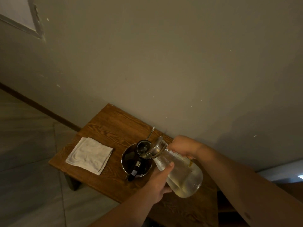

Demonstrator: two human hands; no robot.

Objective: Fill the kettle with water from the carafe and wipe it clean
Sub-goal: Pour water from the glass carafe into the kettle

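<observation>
A clear glass carafe [182, 174] with water in it is tilted to the left, its metal spout [155, 149] over the opening of a dark kettle [136, 161] on the wooden table [106, 128]. My left hand [159, 182] grips the carafe's body from below. My right hand [183, 147] grips its neck and handle side. The kettle's lid [144, 147] stands open, and its black handle points toward me. A folded white cloth [90, 155] lies to the left of the kettle.
The table stands against a plain wall [164, 63]. Tiled floor [24, 161] lies to the left, past the table's edge. A thin metal rod [151, 132] sticks up behind the kettle.
</observation>
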